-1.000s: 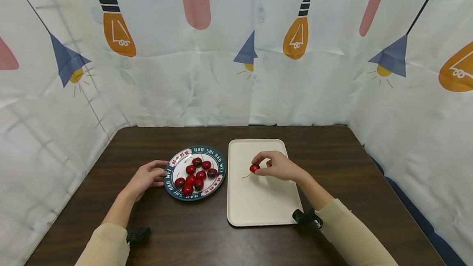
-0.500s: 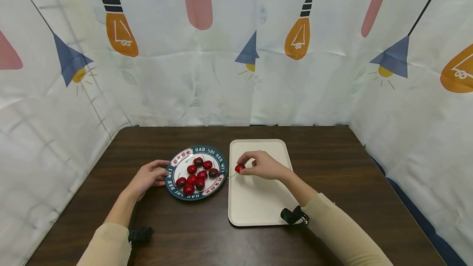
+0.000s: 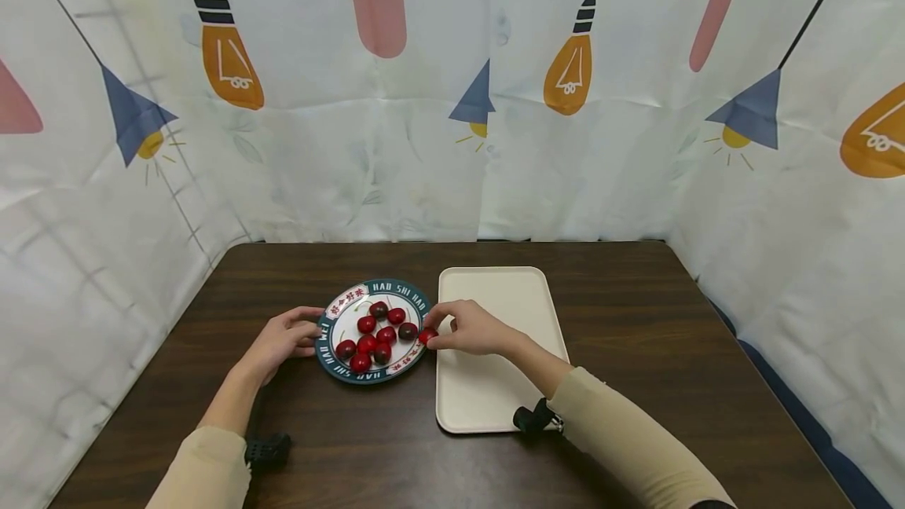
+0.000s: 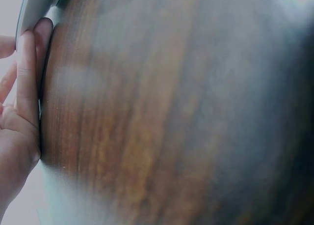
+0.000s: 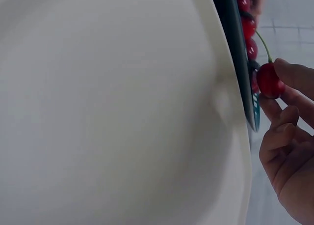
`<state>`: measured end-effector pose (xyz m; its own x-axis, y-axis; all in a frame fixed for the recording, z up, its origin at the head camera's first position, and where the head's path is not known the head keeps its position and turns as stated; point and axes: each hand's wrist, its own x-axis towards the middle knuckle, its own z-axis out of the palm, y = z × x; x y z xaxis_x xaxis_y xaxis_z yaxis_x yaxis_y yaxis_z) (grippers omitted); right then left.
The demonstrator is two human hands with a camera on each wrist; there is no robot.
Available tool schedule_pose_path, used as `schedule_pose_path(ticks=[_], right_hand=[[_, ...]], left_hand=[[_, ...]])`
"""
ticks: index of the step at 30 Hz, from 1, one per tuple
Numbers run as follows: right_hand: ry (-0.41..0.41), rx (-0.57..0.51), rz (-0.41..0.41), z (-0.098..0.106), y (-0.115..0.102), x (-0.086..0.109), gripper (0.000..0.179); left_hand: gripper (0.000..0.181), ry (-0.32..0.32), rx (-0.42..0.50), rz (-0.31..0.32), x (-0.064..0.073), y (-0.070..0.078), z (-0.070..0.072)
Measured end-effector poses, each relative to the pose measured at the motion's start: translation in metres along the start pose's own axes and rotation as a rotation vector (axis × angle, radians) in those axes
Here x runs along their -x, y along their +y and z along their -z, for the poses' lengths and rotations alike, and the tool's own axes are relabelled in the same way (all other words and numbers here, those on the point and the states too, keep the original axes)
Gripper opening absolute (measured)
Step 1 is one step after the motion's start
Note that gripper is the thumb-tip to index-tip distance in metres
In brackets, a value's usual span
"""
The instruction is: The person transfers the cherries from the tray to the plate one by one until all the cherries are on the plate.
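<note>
My right hand (image 3: 470, 328) pinches a red cherry (image 5: 270, 80) between thumb and fingertips, its green stem pointing up and back in the right wrist view. In the head view this cherry overlaps the right rim of a round plate (image 3: 417, 301) with a dark teal lettered border. Several red and dark cherries (image 3: 366, 343) lie on the plate's white middle. At the plate's left rim, my left hand (image 3: 283, 340) rests with its fingers extended. The left wrist view shows those fingers (image 4: 27, 68) fairly straight, their tips right at the rim and partly under it.
A cream rectangular tray (image 3: 495, 399) lies just right of the plate, under my right wrist. Both stand on a dark wooden table (image 3: 339, 446). A white curtain (image 3: 396, 171) printed with lamps and bulbs surrounds the table's back and sides.
My right hand has carried the cherry leftward from over the tray to the plate's right rim. My left hand has stayed at the plate's left side.
</note>
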<state>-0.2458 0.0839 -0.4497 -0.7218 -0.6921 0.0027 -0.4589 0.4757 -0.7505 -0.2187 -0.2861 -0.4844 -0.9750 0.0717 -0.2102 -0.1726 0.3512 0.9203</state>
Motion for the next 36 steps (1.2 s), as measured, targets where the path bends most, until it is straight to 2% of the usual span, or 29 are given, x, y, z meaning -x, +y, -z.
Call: schedule_pose_path(ticks=[10, 20, 31, 36], right_hand=[[0.005, 0.026, 0.033, -0.014, -0.005, -0.012, 0.027], [0.027, 0.04, 0.005, -0.022, -0.004, -0.023, 0.026], [0.06, 0.084, -0.027, -0.025, -0.012, -0.031, 0.029], [0.057, 0.067, -0.036, -0.018, -0.009, -0.027, 0.034]], left_hand=[[0.052, -0.002, -0.001, 0.015, -0.002, -0.006, 0.001], [0.052, -0.005, 0.007, 0.007, -0.004, -0.007, 0.001], [0.053, 0.001, 0.003, 0.014, -0.002, -0.005, -0.001], [0.052, 0.003, -0.002, 0.015, 0.0, -0.003, 0.0]])
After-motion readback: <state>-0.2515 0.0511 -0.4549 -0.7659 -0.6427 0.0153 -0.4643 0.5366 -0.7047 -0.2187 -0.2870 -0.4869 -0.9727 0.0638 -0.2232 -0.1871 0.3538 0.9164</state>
